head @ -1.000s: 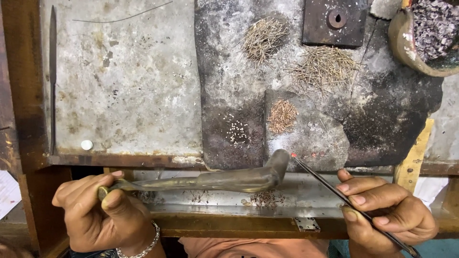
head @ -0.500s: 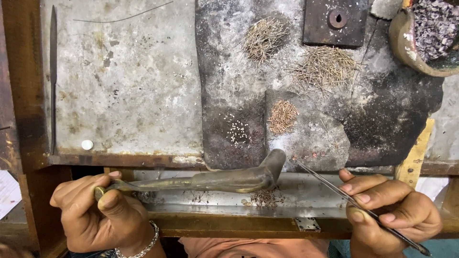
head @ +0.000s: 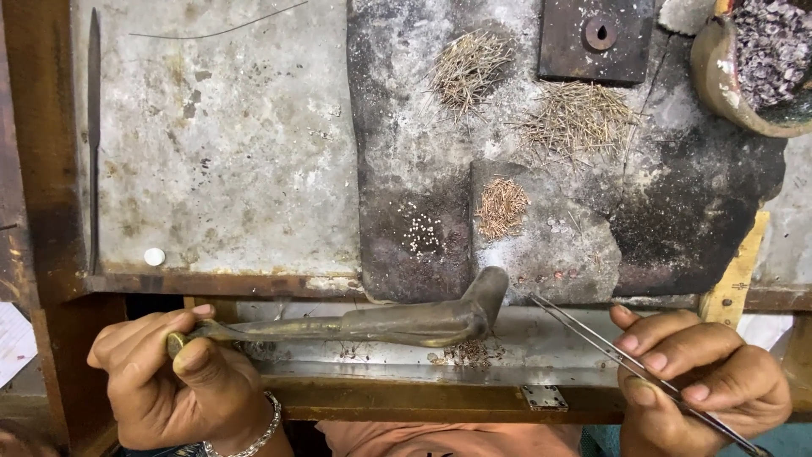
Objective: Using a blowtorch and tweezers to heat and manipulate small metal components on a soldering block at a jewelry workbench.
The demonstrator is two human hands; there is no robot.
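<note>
The left hand (head: 173, 385) is wrapped tight around the thin end of a bent metal pipe (head: 397, 323), with the thumb pressed on top. The pipe lies sideways over a shiny metal tray (head: 558, 347) at the front edge of the table (head: 228, 161), and its thick end turns up toward the table. The right hand (head: 698, 381) pinches a pair of long thin tweezers (head: 626, 364) between thumb and fingers. The tweezer tips point up and left, near the thick end of the pipe but not touching it. Just under the pipe's bend, a little heap of brown bits (head: 465, 351) sits in the tray. Farther out on the table there is a dark burnt block (head: 406, 101). On it lie a patch of tiny pale beads (head: 421, 234), a small pile of short wire bits (head: 502, 207), and two bigger piles of thin wire bits (head: 468, 68) (head: 577, 118). A dark square plate with a hole (head: 596, 34) is at the top. A bowl of small grey pieces (head: 744, 59) stands at the top right. A long thin file (head: 93, 135) lies at the far left, and a small white round thing (head: 154, 256) sits near it.
</note>
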